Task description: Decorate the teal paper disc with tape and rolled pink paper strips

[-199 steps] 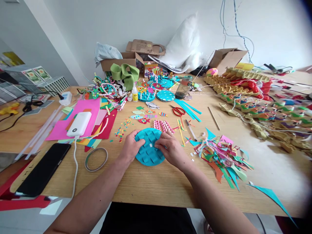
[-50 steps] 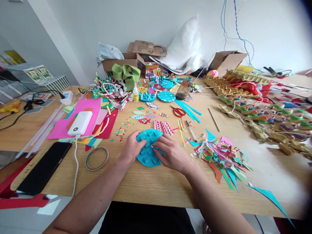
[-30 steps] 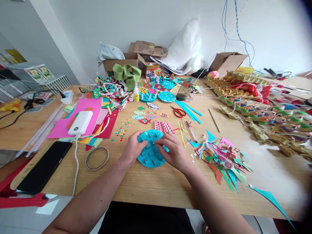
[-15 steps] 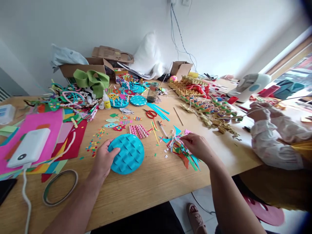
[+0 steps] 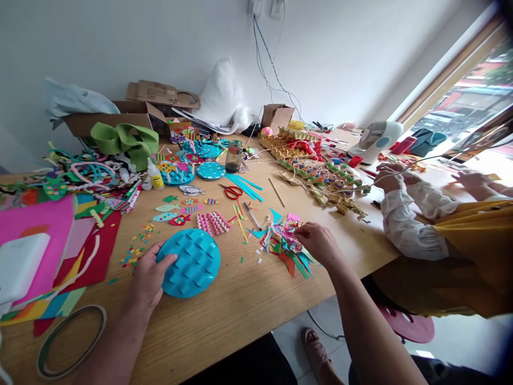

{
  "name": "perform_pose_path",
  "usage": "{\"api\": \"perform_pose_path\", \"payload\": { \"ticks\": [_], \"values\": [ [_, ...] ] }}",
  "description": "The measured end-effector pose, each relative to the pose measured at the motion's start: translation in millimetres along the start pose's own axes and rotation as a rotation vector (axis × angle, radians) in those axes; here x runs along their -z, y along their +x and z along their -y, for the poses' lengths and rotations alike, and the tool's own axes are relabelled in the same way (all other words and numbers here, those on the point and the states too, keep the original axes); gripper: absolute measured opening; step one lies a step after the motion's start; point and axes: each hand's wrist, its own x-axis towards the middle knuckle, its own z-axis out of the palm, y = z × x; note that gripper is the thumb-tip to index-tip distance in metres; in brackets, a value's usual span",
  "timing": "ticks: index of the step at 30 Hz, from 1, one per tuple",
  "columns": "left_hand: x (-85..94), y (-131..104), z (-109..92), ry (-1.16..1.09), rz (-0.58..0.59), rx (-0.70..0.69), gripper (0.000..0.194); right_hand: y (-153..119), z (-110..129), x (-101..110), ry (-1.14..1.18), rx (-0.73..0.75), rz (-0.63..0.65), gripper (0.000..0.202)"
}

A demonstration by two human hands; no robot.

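Note:
My left hand [image 5: 149, 275] grips the left edge of a round blue disc [image 5: 191, 263], thumb on top. Raised flaps in rows cover the disc's face, and it is tilted just above the table. My right hand [image 5: 318, 241] is closed in a pinch at the right side of a heap of coloured paper scraps [image 5: 289, 243]. Whatever its fingertips hold, if anything, is hidden. Beyond the disc lie two strips of pink and white beads [image 5: 214, 223] and several patterned paper fish [image 5: 179, 219]. A pen-like cutter [image 5: 252, 216] and red-handled scissors [image 5: 231, 191] lie farther back.
Blue strips [image 5: 244, 187], a glass jar [image 5: 233, 156] and a yellow-labelled glue bottle [image 5: 155, 175] stand or lie behind. At left are coloured sheets [image 5: 48, 230] and a tape roll [image 5: 72, 342]. Another person's hands [image 5: 390, 176] work at right near a white fan [image 5: 377, 141].
The view has turned to the right, so things sit farther left in the picture. My left hand still holds the disc, and my right hand stays pinched at the scraps.

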Motion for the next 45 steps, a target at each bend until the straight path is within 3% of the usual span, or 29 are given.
{"api": "perform_pose_path", "payload": {
  "ticks": [4,8,15,18,20,24,35,45],
  "values": [
    [1.4,2,-5,-0.056,-0.005,0.035,0.048,-3,2,5,0.000,0.000,-0.022,0.018],
    [10.5,9,-13,-0.145,-0.079,0.022,0.042,-8,19,8,0.119,0.091,-0.001,0.027],
    [31.4,21,-24,-0.296,-0.190,-0.033,0.032,-35,94,-10,0.398,0.349,0.236,0.038],
    [34.2,22,-25,-0.350,-0.175,-0.041,0.031,-49,122,-25,0.468,0.375,0.275,0.047],
    [34.7,23,-25,-0.372,-0.174,-0.042,0.030,-56,132,-37,0.450,0.361,0.260,0.035],
    [33.7,24,-23,-0.388,-0.171,-0.040,0.032,-66,137,-60,0.361,0.398,0.220,0.013],
    [25.7,25,-4,-0.257,-0.242,-0.205,0.034,-76,140,-101,0.263,0.529,0.090,0.019],
    [26.9,27,-1,-0.129,-0.278,-0.265,0.030,-72,137,-118,0.291,0.636,0.041,0.017]
  ]
}}
